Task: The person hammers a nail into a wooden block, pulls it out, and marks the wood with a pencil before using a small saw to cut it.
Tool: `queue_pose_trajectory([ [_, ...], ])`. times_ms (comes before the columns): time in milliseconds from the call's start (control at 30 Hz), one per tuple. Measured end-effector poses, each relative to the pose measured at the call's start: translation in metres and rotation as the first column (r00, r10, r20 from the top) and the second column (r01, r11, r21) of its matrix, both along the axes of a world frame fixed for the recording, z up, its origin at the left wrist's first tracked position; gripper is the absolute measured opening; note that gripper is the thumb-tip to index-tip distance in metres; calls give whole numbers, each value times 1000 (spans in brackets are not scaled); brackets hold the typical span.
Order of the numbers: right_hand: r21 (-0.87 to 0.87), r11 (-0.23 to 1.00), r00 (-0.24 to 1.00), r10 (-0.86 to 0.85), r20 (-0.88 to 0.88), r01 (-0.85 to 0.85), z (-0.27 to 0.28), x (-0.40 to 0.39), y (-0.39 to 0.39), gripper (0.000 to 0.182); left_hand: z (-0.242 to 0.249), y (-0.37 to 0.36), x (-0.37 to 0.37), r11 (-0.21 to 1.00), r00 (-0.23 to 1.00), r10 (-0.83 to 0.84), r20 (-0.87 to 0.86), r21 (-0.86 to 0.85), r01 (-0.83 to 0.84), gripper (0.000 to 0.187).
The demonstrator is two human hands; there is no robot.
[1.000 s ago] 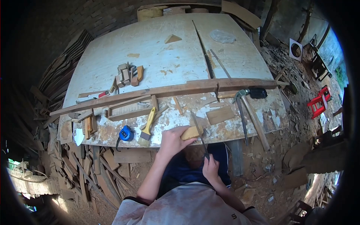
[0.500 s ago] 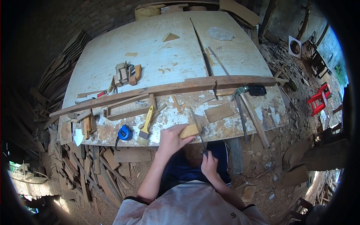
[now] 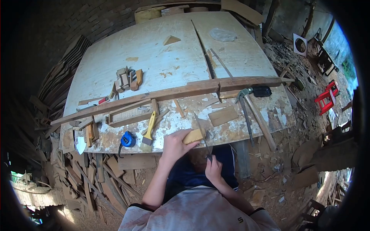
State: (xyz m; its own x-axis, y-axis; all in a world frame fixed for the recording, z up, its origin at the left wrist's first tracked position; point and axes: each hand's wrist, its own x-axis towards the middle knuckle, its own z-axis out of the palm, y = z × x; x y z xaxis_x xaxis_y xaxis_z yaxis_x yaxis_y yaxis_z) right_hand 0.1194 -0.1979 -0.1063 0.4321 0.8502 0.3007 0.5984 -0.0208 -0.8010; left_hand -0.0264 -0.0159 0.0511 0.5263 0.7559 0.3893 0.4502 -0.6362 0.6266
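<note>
My left hand grips a small light wooden block at the near edge of the table. In my right hand is the dark handle of a thin file-like tool. Its narrow blade points away from me and lies against the right end of the block. A yellow-handled brush rests just left of my left hand, with a blue tape measure further left. To the right of the tool a flat wooden piece lies on the table.
A long wooden beam crosses the worktable. A hammer and a dark metal bar lie at the right. Wood blocks sit behind the beam. Scrap wood covers the ground at left; a red stand is far right.
The view has shifted slightly. My right hand and the tool have moved a little left and toward me along the block's end; my left hand keeps its grip.
</note>
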Motion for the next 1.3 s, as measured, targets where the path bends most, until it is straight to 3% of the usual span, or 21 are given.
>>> queue_pose_trajectory([
  [800, 51, 999, 1000, -7, -6, 8, -22, -4, 4, 9, -4, 1, -1, 999, 1000, -18, -2, 27, 18, 50],
  [1300, 39, 999, 1000, -13, 0, 13, -7, -4, 7, 8, 3, -1, 0, 1000, 1000, -28, -4, 4, 28, 49],
])
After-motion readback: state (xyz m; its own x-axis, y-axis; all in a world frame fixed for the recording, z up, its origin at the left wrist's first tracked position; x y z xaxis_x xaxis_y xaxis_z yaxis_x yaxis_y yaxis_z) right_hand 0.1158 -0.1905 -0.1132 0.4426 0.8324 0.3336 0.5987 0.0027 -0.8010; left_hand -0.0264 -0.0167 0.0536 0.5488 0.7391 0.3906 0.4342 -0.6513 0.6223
